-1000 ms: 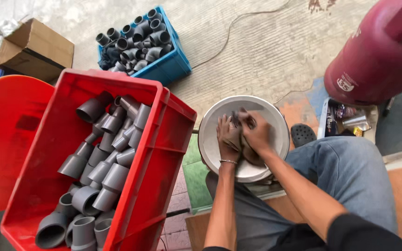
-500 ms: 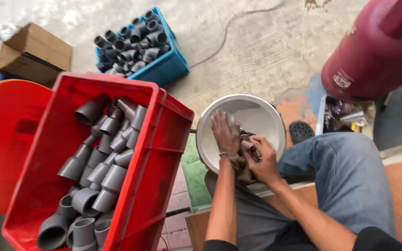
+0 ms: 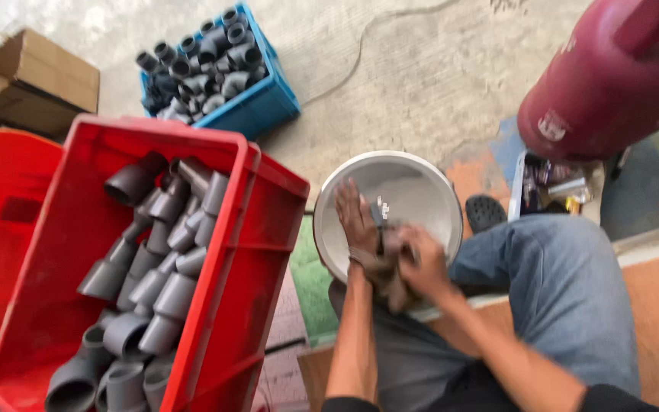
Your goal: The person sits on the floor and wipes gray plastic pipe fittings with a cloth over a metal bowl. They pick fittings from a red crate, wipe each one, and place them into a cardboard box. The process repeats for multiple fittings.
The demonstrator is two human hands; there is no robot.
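Bracing the round metal pan [image 3: 406, 187] on your lap, your left hand [image 3: 356, 217] lies flat inside while your right hand [image 3: 421, 263] grips a brown rag [image 3: 390, 278] at its rim, red crate [image 3: 257, 229] of grey pipe fittings [image 3: 154, 259] alongside.

Both forearms are reaching forward from the lower edge and converging, the left hand [image 3: 358, 221] lying palm-down with fingers spread and pointing away, the right hand [image 3: 423, 262] curling closed just beside it, knuckles up, motion-blurred.

Round grey metal basin [image 3: 413, 187] tilted; brownish, seemingly crumpled rag [image 3: 390, 276] at its rim.
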